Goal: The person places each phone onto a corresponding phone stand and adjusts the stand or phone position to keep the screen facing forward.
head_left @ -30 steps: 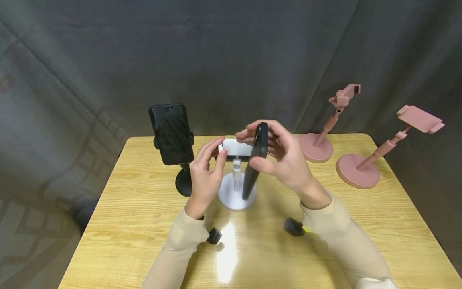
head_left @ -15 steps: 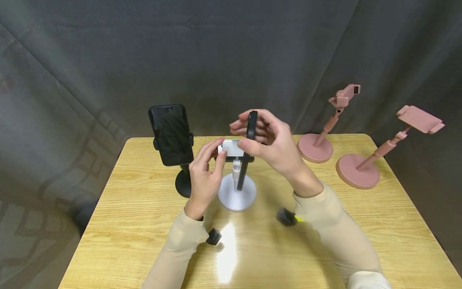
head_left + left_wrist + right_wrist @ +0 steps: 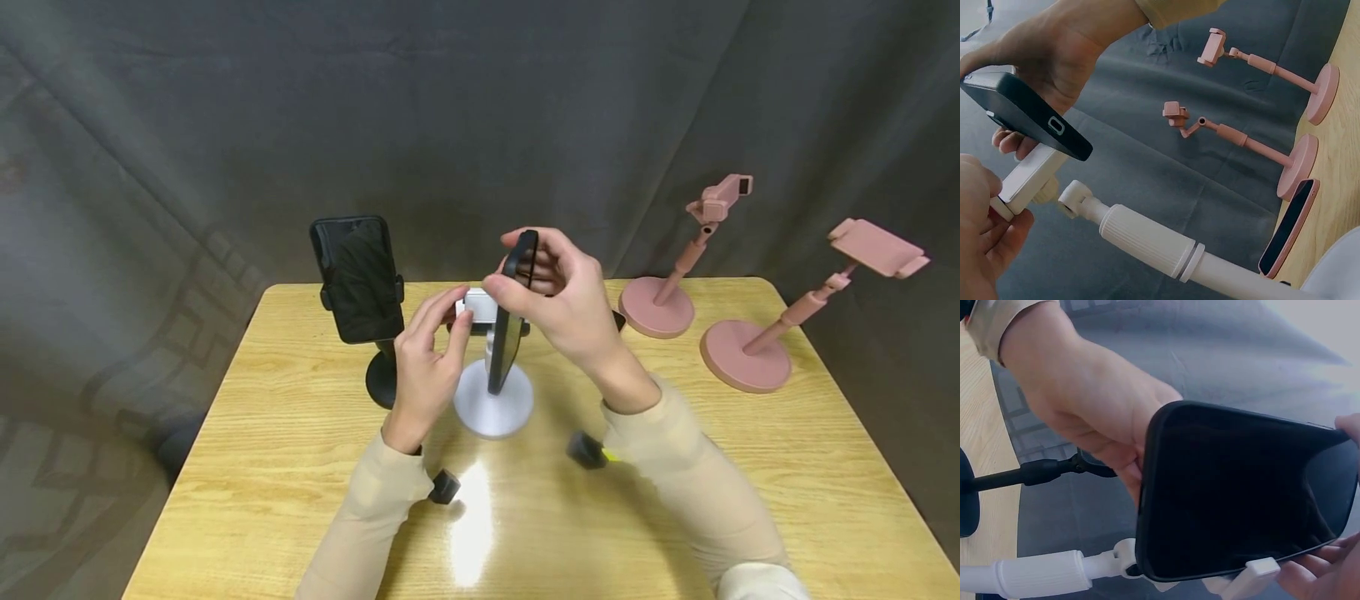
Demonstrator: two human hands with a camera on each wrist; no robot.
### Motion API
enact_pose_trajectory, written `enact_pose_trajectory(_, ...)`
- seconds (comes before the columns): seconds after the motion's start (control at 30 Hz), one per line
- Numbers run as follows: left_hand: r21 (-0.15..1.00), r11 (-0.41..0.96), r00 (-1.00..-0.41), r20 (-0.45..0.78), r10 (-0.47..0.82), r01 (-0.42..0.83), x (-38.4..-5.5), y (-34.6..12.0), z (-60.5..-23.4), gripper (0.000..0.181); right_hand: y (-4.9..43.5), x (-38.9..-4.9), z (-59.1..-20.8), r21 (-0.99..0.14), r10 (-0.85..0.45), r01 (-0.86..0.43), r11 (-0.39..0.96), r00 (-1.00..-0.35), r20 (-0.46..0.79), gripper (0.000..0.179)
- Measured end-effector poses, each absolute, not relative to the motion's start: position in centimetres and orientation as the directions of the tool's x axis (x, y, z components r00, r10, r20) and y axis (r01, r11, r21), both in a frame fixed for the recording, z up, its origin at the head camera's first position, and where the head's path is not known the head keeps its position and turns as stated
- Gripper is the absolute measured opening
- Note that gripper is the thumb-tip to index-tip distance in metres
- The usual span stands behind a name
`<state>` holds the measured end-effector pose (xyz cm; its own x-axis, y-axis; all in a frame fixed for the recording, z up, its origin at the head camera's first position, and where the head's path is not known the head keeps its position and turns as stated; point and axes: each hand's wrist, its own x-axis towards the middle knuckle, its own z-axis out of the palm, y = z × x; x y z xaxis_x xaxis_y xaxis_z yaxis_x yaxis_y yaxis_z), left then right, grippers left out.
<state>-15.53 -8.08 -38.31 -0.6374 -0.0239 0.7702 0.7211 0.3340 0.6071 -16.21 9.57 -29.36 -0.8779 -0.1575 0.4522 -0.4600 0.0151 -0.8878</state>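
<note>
2 pink stands [image 3: 660, 300], 1 white stand [image 3: 491, 400]: left hand [image 3: 423, 375] pinches its clamp [image 3: 478, 307], right hand [image 3: 570, 308] grips 1 black phone [image 3: 510, 321].

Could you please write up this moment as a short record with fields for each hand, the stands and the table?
Right hand: holds a black-cased phone edge-on, right at the white stand's clamp.
Left hand: pinches the white clamp of the white stand.
Black stand: left of the white one, already carrying a dark phone upright.
Pink stands: two at the table's right, the nearer and the farther, both with bare clamps.
Pink phone: lies flat near the farther pink stand's base.
Table: light wood.
</note>
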Motion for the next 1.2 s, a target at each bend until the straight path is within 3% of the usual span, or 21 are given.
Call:
enact_pose_trajectory(0.2,0.538,0.405,-0.586,0.810,-0.007,0.740,-15.6,-8.2,-38.3,0.031,8.7,-16.2,-29.9,-0.855,-0.074,-0.514,0.063,-0.857,0.510,0.093)
enact_pose_trajectory(0.7,0.476,0.429,-0.545,0.837,0.045,0.767,-15.8,-8.3,-38.2,0.027,6.5,-17.1,-31.8,-0.737,0.122,-0.652,0.180,-0.728,0.674,0.091)
enact_pose_trajectory(1.2,0.318,0.516,-0.437,0.891,0.125,0.796,-16.2,-8.7,-38.2,0.026,5.0,-17.6,-31.9,-0.684,0.244,-0.628,0.372,-0.644,0.725,0.074)
